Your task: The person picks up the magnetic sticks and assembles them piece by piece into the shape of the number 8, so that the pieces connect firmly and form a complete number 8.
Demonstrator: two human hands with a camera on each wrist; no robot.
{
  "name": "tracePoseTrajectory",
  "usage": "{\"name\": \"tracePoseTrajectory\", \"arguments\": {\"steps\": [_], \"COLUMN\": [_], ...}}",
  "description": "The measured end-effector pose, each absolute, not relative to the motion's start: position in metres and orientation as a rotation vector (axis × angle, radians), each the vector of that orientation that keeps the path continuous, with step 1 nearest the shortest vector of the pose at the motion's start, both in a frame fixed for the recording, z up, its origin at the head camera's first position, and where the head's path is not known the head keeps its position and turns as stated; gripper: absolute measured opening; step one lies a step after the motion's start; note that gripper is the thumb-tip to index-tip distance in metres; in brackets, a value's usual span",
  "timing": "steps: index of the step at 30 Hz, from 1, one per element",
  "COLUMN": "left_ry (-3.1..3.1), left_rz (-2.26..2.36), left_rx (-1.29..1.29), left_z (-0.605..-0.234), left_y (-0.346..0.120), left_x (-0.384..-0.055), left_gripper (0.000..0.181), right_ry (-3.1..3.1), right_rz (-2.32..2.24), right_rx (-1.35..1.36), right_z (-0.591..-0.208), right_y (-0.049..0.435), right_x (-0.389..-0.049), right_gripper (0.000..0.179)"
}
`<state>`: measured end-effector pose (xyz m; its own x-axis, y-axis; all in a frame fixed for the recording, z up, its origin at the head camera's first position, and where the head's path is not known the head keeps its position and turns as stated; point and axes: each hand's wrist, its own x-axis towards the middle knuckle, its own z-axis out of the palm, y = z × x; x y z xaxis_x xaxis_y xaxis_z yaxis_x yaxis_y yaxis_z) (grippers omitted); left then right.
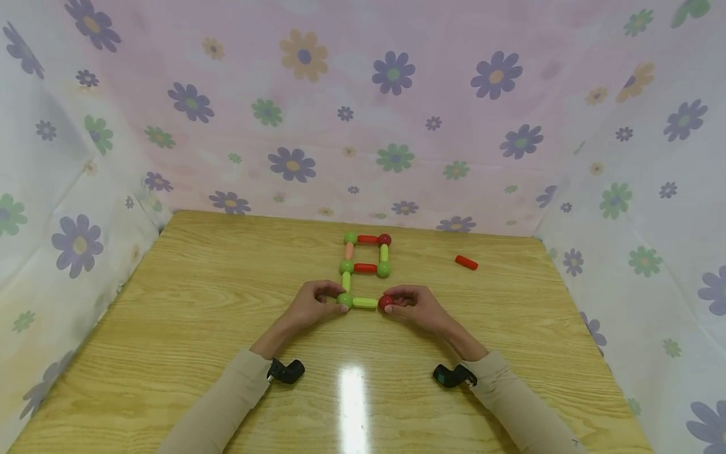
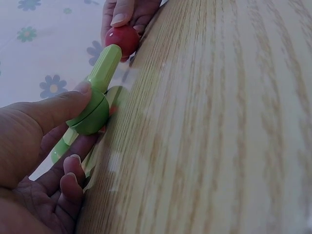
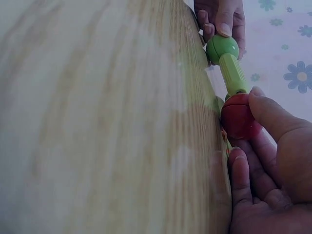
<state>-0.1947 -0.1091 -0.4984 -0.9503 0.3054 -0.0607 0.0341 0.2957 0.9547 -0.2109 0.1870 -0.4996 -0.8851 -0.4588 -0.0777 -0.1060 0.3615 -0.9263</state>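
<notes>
My left hand [image 1: 312,306] pinches a green ball [image 2: 92,113] at the lower left corner of a figure made of balls and rods. From that ball a yellow-green rod [image 1: 365,303] runs right to a red ball [image 3: 240,117], which my right hand [image 1: 418,306] holds between thumb and fingers. Another yellow-green rod [image 1: 346,281] goes up from the held green ball to a green ball [image 1: 346,267]. Above lies a closed square with a red rod [image 1: 365,268], an orange rod [image 1: 348,251], a green ball [image 1: 384,269] and a dark red ball [image 1: 385,239].
A loose red rod [image 1: 466,262] lies on the wooden table [image 1: 198,284] to the right of the figure. Flowered cloth [image 1: 351,94] stands behind the table and along both sides. Each wrist wears a black camera [image 1: 287,371].
</notes>
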Motion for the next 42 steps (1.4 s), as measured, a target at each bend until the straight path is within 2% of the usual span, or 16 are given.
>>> {"name": "tracePoseTrajectory", "arguments": {"steps": [16, 26, 32, 36, 42], "left_ry": [2.342, 2.331, 2.329, 2.326, 2.325], "left_rz": [1.676, 1.715, 1.706, 1.7, 1.708], "left_rx": [0.283, 0.296, 0.29, 0.282, 0.286], "left_z": [-0.502, -0.506, -0.503, -0.502, -0.501], "left_y": [-0.112, -0.111, -0.11, -0.109, -0.11], "left_x": [-0.199, -0.198, -0.196, -0.196, -0.196], "left_gripper": [0.032, 0.033, 0.033, 0.032, 0.032], "right_ry": [2.355, 2.303, 2.26, 2.448, 2.78], "right_rz": [-1.518, -1.567, -1.738, -1.779, -1.741], "right_rx": [-0.512, -0.434, -0.442, -0.442, -0.245], "right_z": [-0.505, -0.505, -0.501, -0.489, -0.476], "right_y": [0.183, 0.193, 0.21, 0.224, 0.249], "right_x": [-0.213, -0.214, -0.226, -0.238, -0.257], "right_gripper": [0.032, 0.037, 0.038, 0.036, 0.032]}}
